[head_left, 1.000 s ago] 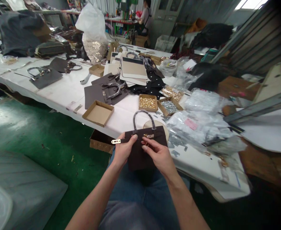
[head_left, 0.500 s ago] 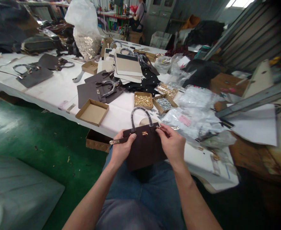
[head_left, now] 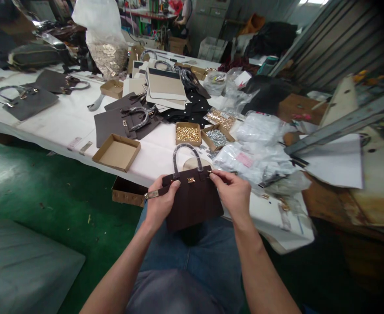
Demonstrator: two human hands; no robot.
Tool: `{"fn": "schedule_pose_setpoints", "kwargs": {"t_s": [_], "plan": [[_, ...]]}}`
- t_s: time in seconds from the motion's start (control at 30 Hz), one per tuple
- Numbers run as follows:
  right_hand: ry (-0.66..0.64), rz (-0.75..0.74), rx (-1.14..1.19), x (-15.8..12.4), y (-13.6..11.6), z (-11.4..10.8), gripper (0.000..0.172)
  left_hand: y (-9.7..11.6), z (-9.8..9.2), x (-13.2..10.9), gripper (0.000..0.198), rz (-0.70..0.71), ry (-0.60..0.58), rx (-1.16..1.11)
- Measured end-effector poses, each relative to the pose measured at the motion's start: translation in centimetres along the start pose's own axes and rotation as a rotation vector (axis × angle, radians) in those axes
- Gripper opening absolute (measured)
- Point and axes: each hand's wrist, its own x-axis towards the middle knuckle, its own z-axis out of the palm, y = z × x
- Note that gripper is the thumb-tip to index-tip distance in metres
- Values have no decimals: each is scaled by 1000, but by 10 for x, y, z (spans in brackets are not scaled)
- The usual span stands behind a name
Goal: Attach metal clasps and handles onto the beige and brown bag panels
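Observation:
Over my lap I hold a small dark brown handbag [head_left: 195,200] with a wrapped loop handle and a gold clasp on its front. My left hand [head_left: 159,203] grips its left side, thumb on the strap that ends in a gold metal tip [head_left: 151,194]. My right hand [head_left: 233,192] is closed on the bag's upper right corner, pinching the other strap end near the table's edge. Both hands are shut on the bag.
A white-covered table [head_left: 64,122] carries an open cardboard tray [head_left: 116,151], boxes of gold studs [head_left: 187,134] and silver studs [head_left: 217,138], flat bag panels [head_left: 120,121], plastic bags [head_left: 264,148] and a large sack of hardware [head_left: 105,43]. A brown box [head_left: 126,192] sits under the table's edge. Green floor lies left.
My right hand has moved from the bag's front clasp to its upper right corner and strap. The view has shifted slightly down and right; the left hand keeps its grip.

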Motion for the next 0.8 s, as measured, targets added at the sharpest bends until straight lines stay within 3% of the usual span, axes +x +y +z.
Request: {"fn": "schedule_pose_setpoints", "kwargs": {"t_s": [0.3,0.6,0.8], "plan": [[-52,-156,-55,2,5,-7,21,3,7,-5,15,32,26,10],[-112,-103,-66,6,10,-12,24,16,14,-15,18,153,38,87],[-107,-155,-52,5,11,-13,24,13,19,-23,20,205,40,62]]}}
